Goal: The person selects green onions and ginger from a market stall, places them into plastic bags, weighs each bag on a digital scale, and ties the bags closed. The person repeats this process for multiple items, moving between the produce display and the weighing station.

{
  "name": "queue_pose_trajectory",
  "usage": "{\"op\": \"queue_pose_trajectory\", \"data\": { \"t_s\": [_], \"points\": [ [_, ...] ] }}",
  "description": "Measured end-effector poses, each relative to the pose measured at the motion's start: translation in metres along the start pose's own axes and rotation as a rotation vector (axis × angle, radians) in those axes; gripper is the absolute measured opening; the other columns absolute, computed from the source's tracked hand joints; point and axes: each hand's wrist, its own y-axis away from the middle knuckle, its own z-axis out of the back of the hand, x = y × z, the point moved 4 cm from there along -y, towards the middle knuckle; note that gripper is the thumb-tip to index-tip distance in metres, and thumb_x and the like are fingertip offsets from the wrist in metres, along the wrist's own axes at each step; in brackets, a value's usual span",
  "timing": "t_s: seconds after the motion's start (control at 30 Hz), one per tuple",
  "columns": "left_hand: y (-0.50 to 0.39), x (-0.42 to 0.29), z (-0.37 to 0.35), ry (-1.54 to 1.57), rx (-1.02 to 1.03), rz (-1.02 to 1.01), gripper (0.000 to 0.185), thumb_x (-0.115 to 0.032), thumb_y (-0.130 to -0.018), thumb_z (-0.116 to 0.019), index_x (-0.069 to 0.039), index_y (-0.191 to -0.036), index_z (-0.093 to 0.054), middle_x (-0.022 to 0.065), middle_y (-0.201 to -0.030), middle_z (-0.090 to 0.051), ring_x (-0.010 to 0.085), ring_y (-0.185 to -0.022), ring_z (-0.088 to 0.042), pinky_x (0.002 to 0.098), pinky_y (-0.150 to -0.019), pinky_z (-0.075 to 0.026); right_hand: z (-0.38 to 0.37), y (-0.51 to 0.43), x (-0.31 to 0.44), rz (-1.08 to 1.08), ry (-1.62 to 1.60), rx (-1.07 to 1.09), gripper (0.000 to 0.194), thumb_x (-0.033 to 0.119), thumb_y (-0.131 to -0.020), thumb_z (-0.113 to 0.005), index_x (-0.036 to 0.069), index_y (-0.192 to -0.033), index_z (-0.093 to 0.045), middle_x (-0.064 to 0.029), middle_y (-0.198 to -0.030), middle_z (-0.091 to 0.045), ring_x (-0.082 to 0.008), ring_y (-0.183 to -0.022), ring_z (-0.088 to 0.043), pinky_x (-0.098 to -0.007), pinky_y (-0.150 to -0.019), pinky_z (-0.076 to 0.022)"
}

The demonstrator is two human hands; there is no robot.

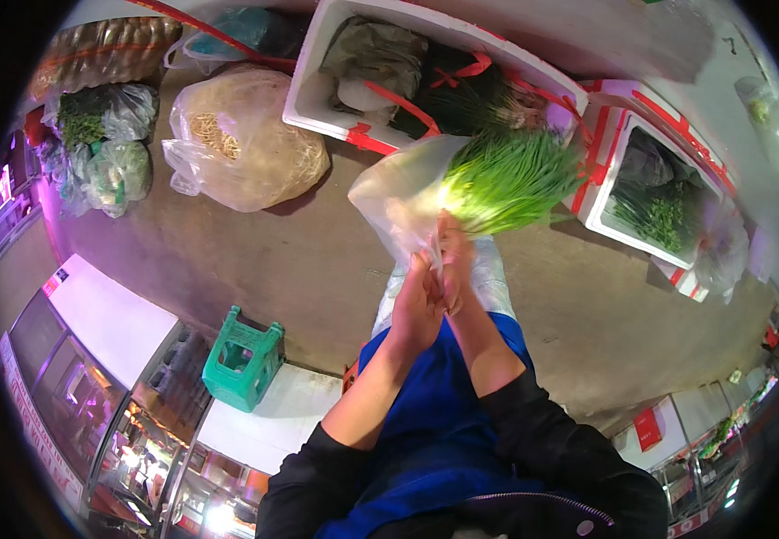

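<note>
A clear plastic bag [389,182] hangs from my two hands, which are close together in front of my blue apron. My left hand [416,306] grips the bag's gathered edge. My right hand [455,263], slightly blurred, is closed on the bag's edge too, beside the left one. A bunch of long green leafy stalks [517,178], perhaps chives, lies at the bag's right side with its pale ends toward the bag. Whether these stalks are inside the bag or behind it, I cannot tell.
A white foam box [298,94] with red tape holds greens and dark plastic. Another foam box [602,202] with greens stands at the right. Left of the large box sits a big full plastic bag [261,148]. A green plastic stool [244,364] rests on a white surface at lower left.
</note>
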Motion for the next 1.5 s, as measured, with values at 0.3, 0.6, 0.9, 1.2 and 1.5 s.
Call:
{"op": "queue_pose_trajectory", "data": {
  "t_s": [0.3, 0.6, 0.9, 1.2, 1.5],
  "points": [
    [0.000, -0.079, 0.121, 0.403, -0.059, -0.127, 0.061, -0.056, -0.100, -0.034, -0.013, -0.142, -0.043, 0.0032, -0.060, -0.043, 0.0134, -0.050, -0.035, 0.0281, -0.054, -0.032, 0.014, -0.025, -0.004, -0.110, 1.467, 0.769, 0.077, 0.071, -0.089, -0.035, 0.008, -0.121, -0.064, -0.0178, -0.123, -0.060, -0.0324, -0.126, -0.048, -0.0436, -0.108, -0.0326],
    [0.005, -0.050, 0.128, 0.472, -0.071, -0.104, 0.061, -0.056, -0.100, -0.034, -0.011, -0.138, -0.047, 0.0020, -0.056, -0.039, 0.0126, -0.049, -0.033, 0.0277, -0.054, -0.029, 0.068, -0.054, 0.081, 0.519, 1.752, 0.815, 0.071, 0.065, -0.088, -0.047, -0.003, -0.099, -0.065, -0.0150, -0.100, -0.064, -0.0303, -0.103, -0.056, -0.0469, -0.104, -0.0349],
    [0.135, -0.109, 0.089, 0.457, 0.077, -0.330, 0.072, -0.057, -0.100, -0.031, 0.000, -0.143, -0.038, 0.0005, -0.058, -0.037, 0.0122, -0.050, -0.031, 0.0280, -0.055, -0.028, 0.051, -0.033, 0.222, 0.844, 1.856, 0.896, 0.034, 0.026, -0.079, -0.066, 0.006, -0.104, -0.057, -0.0104, -0.102, -0.060, -0.0260, -0.106, -0.055, -0.0489, -0.104, -0.0359],
    [0.256, -0.104, 0.086, 0.581, 0.152, -0.695, 0.067, -0.050, -0.103, -0.031, 0.006, -0.138, -0.040, -0.0025, -0.055, -0.033, 0.0089, -0.048, -0.028, 0.0270, -0.051, -0.027, -0.039, -0.009, 0.370, 1.497, 2.005, 0.784, 0.030, 0.019, -0.079, -0.059, 0.006, -0.106, -0.058, -0.0105, -0.107, -0.060, -0.0225, -0.117, -0.051, -0.0576, -0.114, -0.0229],
    [0.432, -0.103, 0.179, 0.655, 0.132, -1.134, 0.081, -0.058, -0.096, -0.042, 0.009, -0.141, -0.035, 0.0016, -0.066, -0.044, 0.0114, -0.057, -0.037, 0.0276, -0.059, -0.031, -0.141, 0.165, 0.451, 1.910, 1.740, 1.242, 0.027, 0.018, -0.078, -0.054, 0.005, -0.101, -0.062, -0.0060, -0.104, -0.061, -0.0200, -0.116, -0.051, -0.0523, -0.113, -0.0285]
  ]
}}
